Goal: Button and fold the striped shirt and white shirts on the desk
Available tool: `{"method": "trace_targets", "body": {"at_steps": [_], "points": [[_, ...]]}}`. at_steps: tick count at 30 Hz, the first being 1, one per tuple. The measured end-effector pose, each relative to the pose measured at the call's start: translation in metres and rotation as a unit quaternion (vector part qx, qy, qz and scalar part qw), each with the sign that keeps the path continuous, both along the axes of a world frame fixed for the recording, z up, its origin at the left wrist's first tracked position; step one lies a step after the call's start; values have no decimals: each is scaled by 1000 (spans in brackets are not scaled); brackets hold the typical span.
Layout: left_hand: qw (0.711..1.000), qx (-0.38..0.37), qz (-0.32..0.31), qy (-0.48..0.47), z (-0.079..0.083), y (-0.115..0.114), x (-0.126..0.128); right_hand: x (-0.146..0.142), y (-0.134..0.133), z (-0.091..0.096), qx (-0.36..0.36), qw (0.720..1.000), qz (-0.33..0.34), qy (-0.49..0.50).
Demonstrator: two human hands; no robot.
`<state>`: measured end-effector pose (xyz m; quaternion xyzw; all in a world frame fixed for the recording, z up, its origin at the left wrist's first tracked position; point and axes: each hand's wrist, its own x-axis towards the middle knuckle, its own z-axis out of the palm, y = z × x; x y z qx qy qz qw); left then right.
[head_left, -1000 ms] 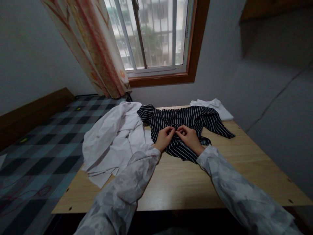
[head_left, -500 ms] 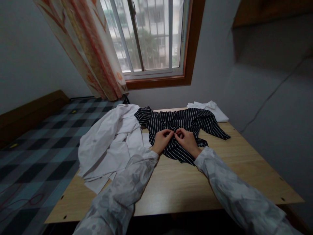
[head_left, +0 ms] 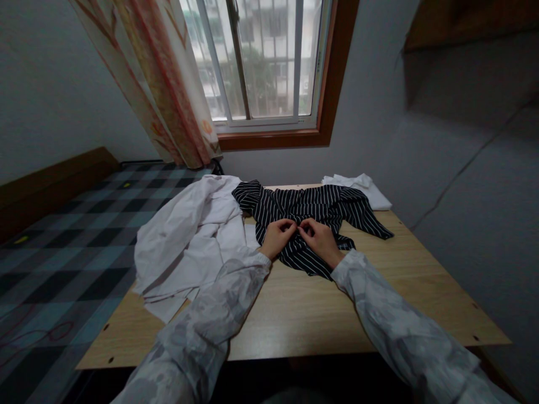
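Observation:
A black shirt with white stripes (head_left: 311, 199) lies spread on the wooden table (head_left: 295, 325), one sleeve stretched out to the right. My left hand (head_left: 278, 237) and my right hand (head_left: 319, 240) meet at its middle, fingertips nearly touching. Both are closed in a pinch on the striped cloth, thumbs against forefingers. Whatever small part of the shirt sits between the fingertips is too small to make out. Left of my left hand, a heap of white clothing (head_left: 189, 235) touches the striped shirt's short-looking sleeve.
Folded white cloth (head_left: 370, 193) rests at the table's back right corner. A bed with a checked cover (head_left: 84, 269) stands along the left side. Behind the table are a curtain (head_left: 168, 95) and a window (head_left: 269, 67). A cable (head_left: 458, 174) hangs along the right wall.
The view has shifted slightly. Both hands keep their pinch at the middle of the striped shirt, with hardly any movement, and the clothes lie as before.

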<state>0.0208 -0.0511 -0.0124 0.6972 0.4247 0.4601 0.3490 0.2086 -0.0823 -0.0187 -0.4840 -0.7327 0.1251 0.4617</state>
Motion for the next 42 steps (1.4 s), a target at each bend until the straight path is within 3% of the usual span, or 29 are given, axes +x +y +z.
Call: {"method": "trace_targets", "body": {"at_steps": [7,15,19,23,28,32,36,39,42], "points": [[999,12,-46,4,-7,4,4,-1,0,5,-7,999,14,47],[998,38,-58,7,-9,4,5,3,5,6,-66,992,57,92],[998,48,-19,23,-6,3,3,4,2,7,-64,994,69,56],[999,42,30,12,-7,5,0,11,-5,9,-26,995,83,-47],[997,12,70,-23,-4,4,-2,22,-9,6,-14,994,52,-92],[984,130,99,73,15,-13,-6,21,-6,2,-32,999,15,-11],[948,235,26,214,34,-38,-18,17,-9,5,-55,998,2,37],[928,247,-39,275,36,-52,-27,19,-16,11,-74,996,26,41],[927,225,-48,295,30,-56,-30,24,-23,14,-99,992,66,47]]}}
